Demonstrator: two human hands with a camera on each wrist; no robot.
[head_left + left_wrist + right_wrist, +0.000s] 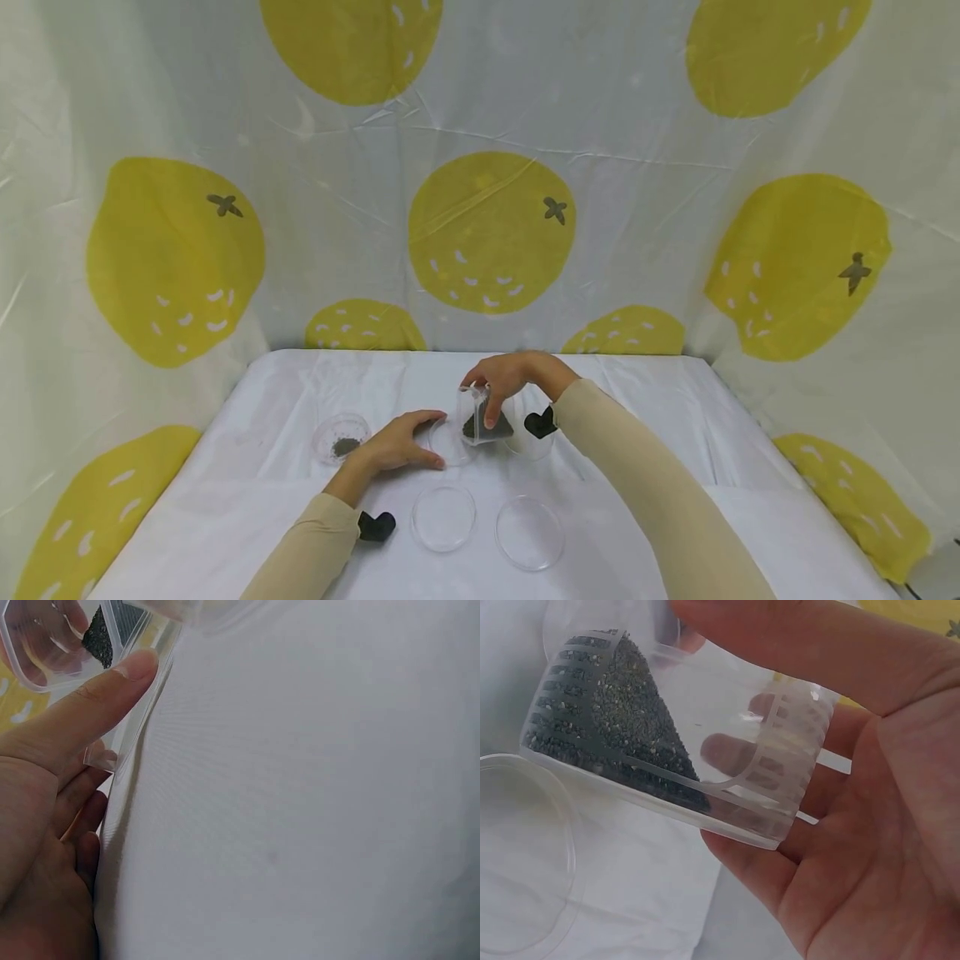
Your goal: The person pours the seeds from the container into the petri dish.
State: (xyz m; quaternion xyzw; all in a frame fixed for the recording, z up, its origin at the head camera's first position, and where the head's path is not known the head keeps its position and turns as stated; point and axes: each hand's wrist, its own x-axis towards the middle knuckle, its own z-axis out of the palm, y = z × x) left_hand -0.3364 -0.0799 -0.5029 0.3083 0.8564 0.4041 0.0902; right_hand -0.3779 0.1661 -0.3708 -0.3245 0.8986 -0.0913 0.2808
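Note:
My right hand [506, 375] grips a clear plastic box [727, 724] tilted on its side, thumb in front and fingers behind. Dark granules [634, 712] have slid into a slope at the box's lower end. That end hangs over or close to a clear round dish [447, 450]; whether any granules lie in the dish I cannot tell. Around the dish's left side my left hand [401, 442] holds the rim between thumb and fingers. In the left wrist view, the thumb [135, 667] lies on the dish's edge.
To the left stands another round dish [326, 429] with a small heap of dark granules [346, 446]. One clear dish [532, 452] is partly behind the right wrist. Two clear round pieces [443, 518] lie nearer me on the white-covered table [637, 533]. A lemon-print curtain [637, 167] encloses the table.

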